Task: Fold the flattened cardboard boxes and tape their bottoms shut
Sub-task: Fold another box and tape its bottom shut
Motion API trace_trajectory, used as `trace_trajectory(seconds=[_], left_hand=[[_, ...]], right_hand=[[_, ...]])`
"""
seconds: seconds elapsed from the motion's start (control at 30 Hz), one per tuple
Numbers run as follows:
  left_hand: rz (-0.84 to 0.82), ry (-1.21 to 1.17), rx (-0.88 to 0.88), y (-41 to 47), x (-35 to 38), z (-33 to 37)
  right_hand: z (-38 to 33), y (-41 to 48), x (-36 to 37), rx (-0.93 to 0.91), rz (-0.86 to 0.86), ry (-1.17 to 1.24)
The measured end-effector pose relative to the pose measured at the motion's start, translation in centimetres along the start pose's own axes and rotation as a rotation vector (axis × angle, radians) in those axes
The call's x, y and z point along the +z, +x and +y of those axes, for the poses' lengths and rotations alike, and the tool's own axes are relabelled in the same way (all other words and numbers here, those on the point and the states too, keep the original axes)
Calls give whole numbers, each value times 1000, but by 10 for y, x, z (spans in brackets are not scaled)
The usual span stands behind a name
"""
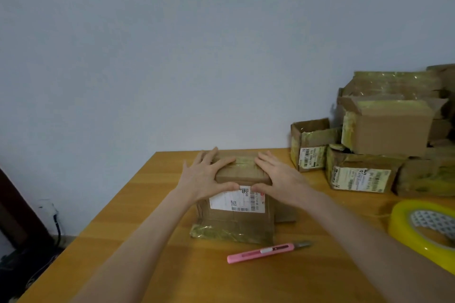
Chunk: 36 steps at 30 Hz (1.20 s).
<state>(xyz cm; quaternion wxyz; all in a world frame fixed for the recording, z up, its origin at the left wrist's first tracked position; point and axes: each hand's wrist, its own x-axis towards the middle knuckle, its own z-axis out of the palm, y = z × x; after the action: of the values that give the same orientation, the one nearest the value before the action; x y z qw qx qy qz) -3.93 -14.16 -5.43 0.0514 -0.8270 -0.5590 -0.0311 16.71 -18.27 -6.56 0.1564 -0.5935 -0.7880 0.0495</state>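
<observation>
Head view: barcoded label (234, 200) on box (236, 226)

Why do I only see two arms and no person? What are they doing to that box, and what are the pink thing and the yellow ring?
The camera sits on the person's head and looks forward and down. So you see only their arms, as if you were looking through their eyes. There is no machine here, just two bare hands.

The left hand and the right hand press on top of a brown cardboard box with a white label. The box stands on a wooden table. Neither hand holds a tool.

The pink thing in front of the box is a cutter knife. The yellow ring on the right is a roll of tape. By the wall is a pile of other boxes.
</observation>
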Motion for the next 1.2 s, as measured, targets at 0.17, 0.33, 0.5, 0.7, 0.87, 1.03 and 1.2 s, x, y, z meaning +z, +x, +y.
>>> trace_trajectory(seconds=[0.17,0.33,0.5,0.7,0.87,1.03,1.2], left_hand=[[22,-57,-44,-8,2,5],[52,-63,-80,-26,1,17],[27,-10,-29,-35,-1,28],[67,124,36,-38,7,48],[38,136,60,-39,6,50],[5,118,46,-40,1,55],[45,151,85,-42,1,85]], right_hand=[[-5,-5,8,87,53,244],[-2,-14,5,72,55,262],[4,-31,0,77,47,204],[-5,-38,5,66,50,85],[-4,-40,3,53,35,35],[-6,-41,0,63,-7,99],[-3,-51,-6,134,-49,260]])
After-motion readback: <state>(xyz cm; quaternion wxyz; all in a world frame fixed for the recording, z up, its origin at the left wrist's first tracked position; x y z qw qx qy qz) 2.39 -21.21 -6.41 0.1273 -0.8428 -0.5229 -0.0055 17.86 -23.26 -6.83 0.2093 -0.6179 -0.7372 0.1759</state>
